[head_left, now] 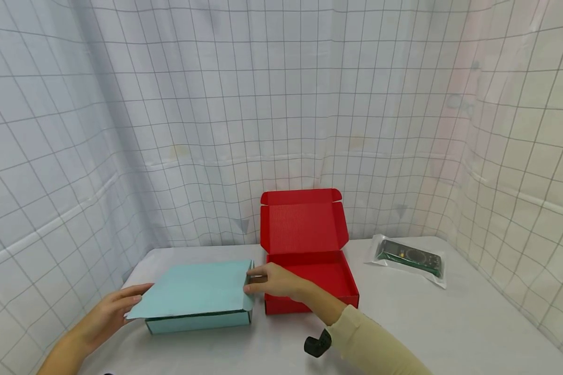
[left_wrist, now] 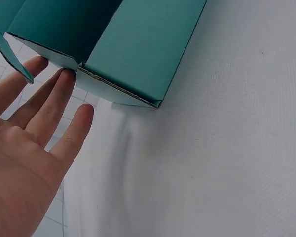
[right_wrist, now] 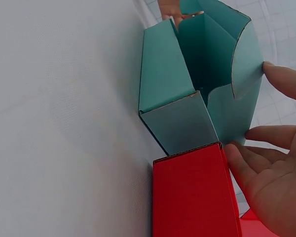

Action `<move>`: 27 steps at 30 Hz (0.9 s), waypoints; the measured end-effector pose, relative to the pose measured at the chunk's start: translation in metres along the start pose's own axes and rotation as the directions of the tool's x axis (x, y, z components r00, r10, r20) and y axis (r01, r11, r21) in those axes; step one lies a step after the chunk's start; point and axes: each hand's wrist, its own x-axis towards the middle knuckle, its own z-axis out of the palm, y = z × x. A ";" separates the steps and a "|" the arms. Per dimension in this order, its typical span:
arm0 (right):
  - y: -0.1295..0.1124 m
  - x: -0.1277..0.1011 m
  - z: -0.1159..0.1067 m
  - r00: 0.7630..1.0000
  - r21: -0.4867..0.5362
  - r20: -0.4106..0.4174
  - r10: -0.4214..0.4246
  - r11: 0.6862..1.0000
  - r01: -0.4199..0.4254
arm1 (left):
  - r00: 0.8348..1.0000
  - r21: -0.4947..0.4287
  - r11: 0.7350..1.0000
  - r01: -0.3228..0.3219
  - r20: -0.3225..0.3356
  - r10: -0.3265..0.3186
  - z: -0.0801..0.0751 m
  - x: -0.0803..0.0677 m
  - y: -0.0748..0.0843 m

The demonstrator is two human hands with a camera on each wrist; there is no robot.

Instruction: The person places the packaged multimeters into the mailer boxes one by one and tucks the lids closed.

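A teal cardboard box (head_left: 199,291) sits on the left of the table, its lid folded over but lifted a little along the front edge. In the left wrist view, a gap shows between the lid's flap and the box's front wall (left_wrist: 145,54). At its left end, my left hand (head_left: 114,310) touches the side with extended fingers. My right hand (head_left: 279,281) is at the opposite end, with thumb and fingertips against the lid's side flap (right_wrist: 248,61) and the box's side. Beside that hand stands an open red cardboard box (head_left: 305,224), lid raised; my right forearm covers part of it.
A multimeter (head_left: 410,256) in a clear plastic bag lies at the back right of the white table (head_left: 403,323). Grid-patterned white curtains (head_left: 300,104) hang behind the table and on both sides. The red box's near corner (right_wrist: 219,145) adjoins the teal box.
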 end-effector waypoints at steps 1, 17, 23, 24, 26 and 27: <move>0.001 0.000 0.000 1.000 -0.003 0.000 0.003 1.000 -0.003 | 1.000 0.008 1.000 0.004 0.002 -0.004 0.000 0.000 0.000; 0.004 0.001 0.002 0.999 -0.092 0.019 -0.045 0.995 0.046 | 0.997 0.063 0.998 0.021 -0.076 -0.016 0.008 -0.005 -0.005; 0.004 0.001 0.003 0.998 -0.170 0.021 -0.055 0.984 0.058 | 0.996 0.102 0.994 0.033 -0.091 -0.024 0.008 -0.006 -0.006; 0.003 0.001 0.003 0.998 -0.182 0.022 -0.055 0.982 0.058 | 0.995 0.109 0.993 0.037 -0.092 -0.027 0.008 -0.006 -0.006; 0.002 0.001 0.004 0.998 -0.203 0.022 -0.055 0.977 0.058 | 0.995 0.115 0.992 0.048 -0.092 -0.038 0.008 -0.006 -0.006; 0.001 0.000 0.004 0.998 -0.212 0.022 -0.055 0.976 0.058 | 0.995 0.116 0.992 0.054 -0.092 -0.044 0.007 -0.006 -0.007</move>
